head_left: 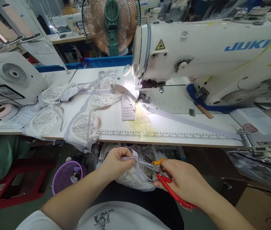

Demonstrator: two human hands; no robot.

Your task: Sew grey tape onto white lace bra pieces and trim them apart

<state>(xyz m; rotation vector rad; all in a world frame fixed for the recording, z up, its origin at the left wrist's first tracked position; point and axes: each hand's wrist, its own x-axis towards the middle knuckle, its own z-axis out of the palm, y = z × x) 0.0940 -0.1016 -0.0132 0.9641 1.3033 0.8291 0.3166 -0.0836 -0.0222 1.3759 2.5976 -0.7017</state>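
My left hand (117, 163) is closed on a pale lavender strap (134, 154), pinching it between thumb and fingers above my lap. Red-handled scissors (175, 193) with an orange part are in my right hand (185, 177). Their blades point left and reach the strap beside my left fingertips; whether they are cutting it I cannot tell. White lace bras (135, 181) lie bunched on my lap under both hands, partly hidden by them. More lace bras (82, 127) lie joined along the table, up to the sewing machine's needle area.
A JUKI sewing machine (197, 48) stands on the white table (111, 135), whose front edge has a ruler. A lavender band (192, 123) runs right. Behind is a fan (112, 28). Below left are a purple basket (62, 179), a red stool (22, 203) and another person's green clothing (2, 163).
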